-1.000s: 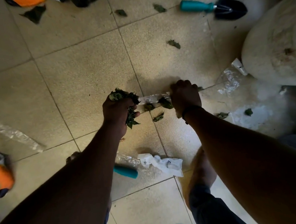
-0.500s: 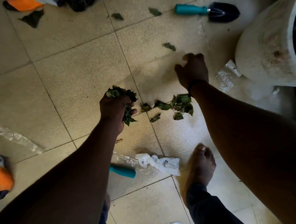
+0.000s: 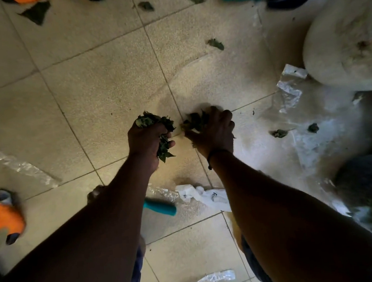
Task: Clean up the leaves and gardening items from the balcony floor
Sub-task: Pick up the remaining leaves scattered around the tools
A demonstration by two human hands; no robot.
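Under the left arm (image 3: pixel 101 217), a teal handle (image 3: pixel 160 207), tool end hidden.

We see beige floor tiles (image 3: pixel 99 99) with dark grout lines and a few dark specks. At the right edge stands a large pale pot (image 3: pixel 349 52) — rounded, stained, its wall smudged brown in one spot. Near our lower right, a dark grey rounded shape (image 3: pixel 370 180) shows — too blurred for us to identify.
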